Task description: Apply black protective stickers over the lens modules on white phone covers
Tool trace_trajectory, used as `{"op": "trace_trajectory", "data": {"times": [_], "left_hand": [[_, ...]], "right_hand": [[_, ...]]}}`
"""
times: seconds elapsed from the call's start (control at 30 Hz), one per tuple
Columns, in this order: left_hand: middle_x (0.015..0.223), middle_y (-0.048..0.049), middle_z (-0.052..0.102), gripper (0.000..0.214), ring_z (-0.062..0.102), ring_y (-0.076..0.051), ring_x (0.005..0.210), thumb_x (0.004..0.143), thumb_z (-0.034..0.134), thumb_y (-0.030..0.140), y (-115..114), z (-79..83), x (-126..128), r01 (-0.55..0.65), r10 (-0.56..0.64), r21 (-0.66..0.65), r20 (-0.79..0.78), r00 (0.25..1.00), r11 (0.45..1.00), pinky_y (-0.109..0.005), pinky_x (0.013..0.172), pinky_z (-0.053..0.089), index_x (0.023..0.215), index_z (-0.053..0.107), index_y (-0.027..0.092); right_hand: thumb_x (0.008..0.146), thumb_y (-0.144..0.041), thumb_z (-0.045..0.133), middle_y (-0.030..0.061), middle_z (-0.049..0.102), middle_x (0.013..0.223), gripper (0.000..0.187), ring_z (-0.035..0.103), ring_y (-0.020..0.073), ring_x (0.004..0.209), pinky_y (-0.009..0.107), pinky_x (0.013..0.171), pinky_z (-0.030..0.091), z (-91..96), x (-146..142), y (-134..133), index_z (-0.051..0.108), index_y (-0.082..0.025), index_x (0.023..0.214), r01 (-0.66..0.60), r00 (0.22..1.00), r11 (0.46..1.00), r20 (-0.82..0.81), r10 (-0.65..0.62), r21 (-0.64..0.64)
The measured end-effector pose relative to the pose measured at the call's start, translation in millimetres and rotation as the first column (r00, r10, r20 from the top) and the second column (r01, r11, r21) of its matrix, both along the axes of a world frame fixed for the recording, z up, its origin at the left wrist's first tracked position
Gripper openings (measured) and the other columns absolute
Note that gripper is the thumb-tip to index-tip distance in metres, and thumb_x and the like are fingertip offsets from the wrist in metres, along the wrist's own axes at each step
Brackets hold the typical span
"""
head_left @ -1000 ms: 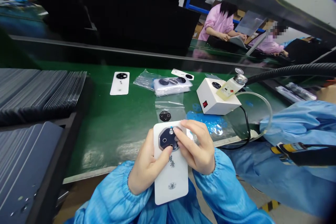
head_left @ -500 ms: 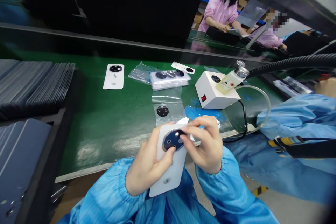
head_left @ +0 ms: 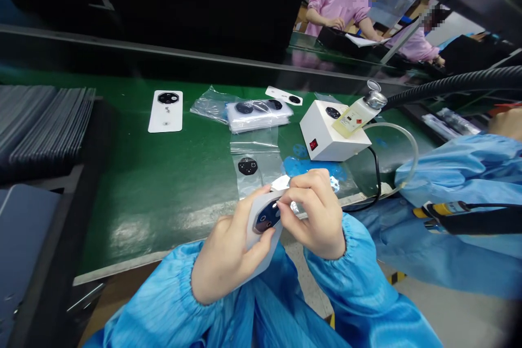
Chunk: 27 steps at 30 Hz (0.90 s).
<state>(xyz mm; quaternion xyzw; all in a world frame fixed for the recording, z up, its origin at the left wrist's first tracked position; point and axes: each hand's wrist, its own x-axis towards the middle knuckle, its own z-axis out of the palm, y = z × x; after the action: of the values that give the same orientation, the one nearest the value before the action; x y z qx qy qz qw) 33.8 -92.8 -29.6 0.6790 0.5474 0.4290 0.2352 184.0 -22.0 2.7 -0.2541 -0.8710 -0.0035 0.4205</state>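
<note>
A white phone-shaped plate [head_left: 256,244] sits tilted between the two hands, just above the lap and in front of the belt edge, with a black camera-lens piece [head_left: 267,216] on its upper end. The left hand [head_left: 224,253] cups the plate from below, fingers curled round its edge and thumb pressed beside the lens piece. The right hand [head_left: 314,212] comes in from the other side, its fingers bent and its fingertips [head_left: 285,206] pinched together at the lens piece's upper edge; what lies between them is too small to tell. A scrap of white film [head_left: 280,182] stands just beyond those fingertips.

Directly ahead of the hands, a clear plastic bag [head_left: 261,174] lies on the green work belt [head_left: 163,185] with a black lens ring [head_left: 247,166] on it. Beyond that is a bagged stack of lens plates [head_left: 259,115]. Ahead and to the left lies another white plate [head_left: 165,111]. Ahead and to the right stands a white box [head_left: 326,133] with a red switch [head_left: 313,144], and a labelled dispenser bottle [head_left: 359,117] leans on it. Blue sleeves [head_left: 163,293] cover both arms.
</note>
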Motion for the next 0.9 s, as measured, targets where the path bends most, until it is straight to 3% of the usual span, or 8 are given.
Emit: {"op": "trace_trajectory", "data": {"times": [0.13,0.3,0.63,0.77,0.9], "left_hand": [[0.119,0.0044,0.066,0.062,0.071,-0.01,0.078,0.081,0.059,0.017,0.3,-0.6,1.9,0.005,-0.005,-0.02,-0.006,1.0,1.0,-0.014,0.073,0.054,0.134,0.03,0.031],[0.115,0.0051,0.068,0.057,0.071,-0.011,0.073,0.082,0.058,0.017,-0.9,3.6,4.1,-0.003,0.002,-0.044,-0.018,1.0,0.999,-0.016,0.07,0.055,0.131,0.032,0.031],[0.119,0.0063,0.066,0.057,0.07,-0.01,0.086,0.083,0.057,0.018,0.6,3.7,4.4,0.014,-0.012,-0.086,0.03,0.999,0.996,-0.015,0.075,0.054,0.131,0.031,0.033],[0.12,0.0053,0.065,0.056,0.07,-0.01,0.084,0.083,0.056,0.019,0.4,5.4,4.1,0.007,-0.006,-0.093,0.003,1.0,0.996,-0.015,0.073,0.054,0.132,0.03,0.032],[0.123,0.0004,0.064,0.054,0.07,-0.015,0.089,0.085,0.054,0.021,0.2,3.2,4.9,-0.001,0.0,-0.002,-0.093,0.996,1.0,-0.018,0.074,0.054,0.132,0.03,0.028]], "right_hand": [[0.077,-0.009,0.055,0.0043,0.054,0.076,0.011,0.044,0.0155,0.068,0.033,0.061,0.038,-4.5,0.9,3.3,0.048,-0.017,0.08,-0.04,0.999,0.996,0.014,0.039,0.083],[0.078,-0.008,0.055,0.0036,0.054,0.074,0.013,0.043,0.0143,0.066,0.029,0.056,0.039,-3.6,1.9,6.4,0.047,-0.019,0.08,-0.065,0.998,0.996,0.024,0.064,0.069],[0.078,-0.008,0.054,0.0024,0.054,0.072,0.013,0.045,0.0139,0.065,0.028,0.055,0.039,-3.5,4.7,8.3,0.047,-0.019,0.077,-0.064,0.997,0.997,0.051,0.061,0.04],[0.078,-0.008,0.054,0.0025,0.054,0.074,0.013,0.046,0.0142,0.067,0.029,0.058,0.041,-2.3,6.2,7.7,0.047,-0.019,0.079,-0.051,0.998,0.999,0.028,0.051,-0.008],[0.078,-0.008,0.054,0.0023,0.052,0.076,0.013,0.049,0.0145,0.07,0.029,0.06,0.043,0.8,8.0,5.8,0.047,-0.019,0.079,-0.024,0.999,0.995,0.035,0.028,-0.101]]}}
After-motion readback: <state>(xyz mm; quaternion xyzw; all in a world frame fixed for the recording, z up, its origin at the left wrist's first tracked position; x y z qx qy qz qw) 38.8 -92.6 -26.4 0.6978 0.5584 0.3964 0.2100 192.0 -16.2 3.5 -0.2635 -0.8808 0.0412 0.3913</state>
